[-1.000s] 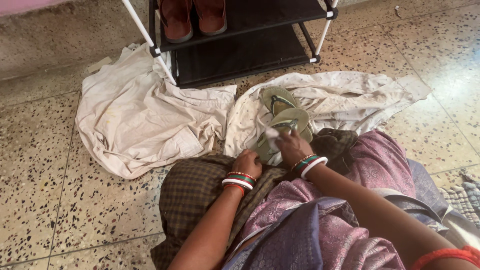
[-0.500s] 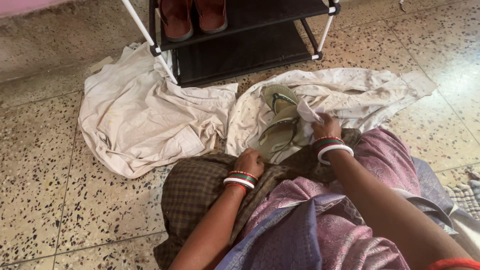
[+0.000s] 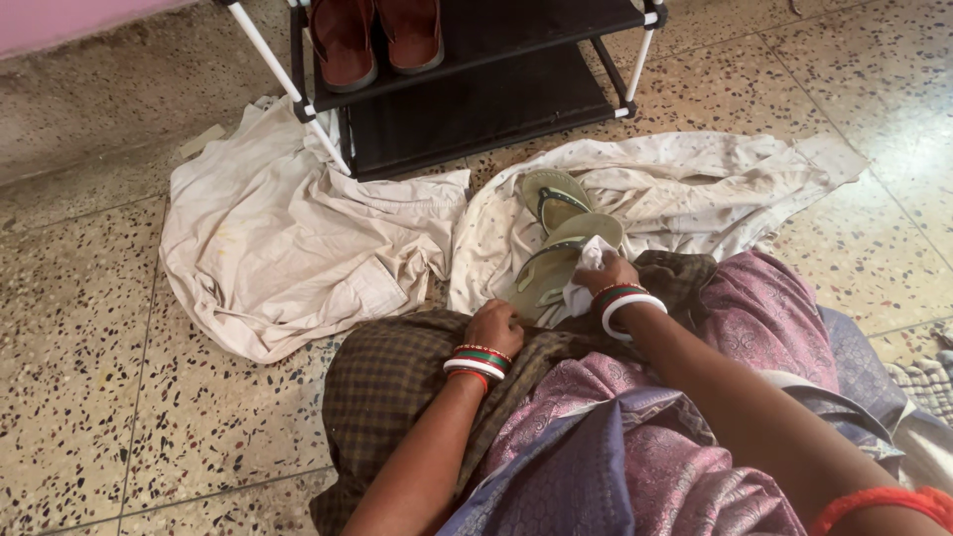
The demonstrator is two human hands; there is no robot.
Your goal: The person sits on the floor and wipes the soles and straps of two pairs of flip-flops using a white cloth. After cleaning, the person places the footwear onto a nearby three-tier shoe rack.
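Note:
Two olive-green flip-flops lie on a pale cloth on the floor: the near flip-flop (image 3: 552,264) and the far flip-flop (image 3: 554,195). My right hand (image 3: 608,273) is closed on a small white rag (image 3: 586,273) and presses it on the near flip-flop. My left hand (image 3: 493,327) grips that flip-flop's heel end, just above a brown checked cloth (image 3: 397,382) over my lap. Both wrists carry red, green and white bangles.
A black shoe rack (image 3: 476,69) with white poles stands ahead, holding a pair of brown sandals (image 3: 377,35). A beige garment (image 3: 278,238) is spread to the left, another pale spotted cloth (image 3: 695,189) to the right. The floor is speckled terrazzo.
My right hand with the rag went from the flip-flop's middle up to its toe end, then came back down toward the middle. The left hand stayed in place.

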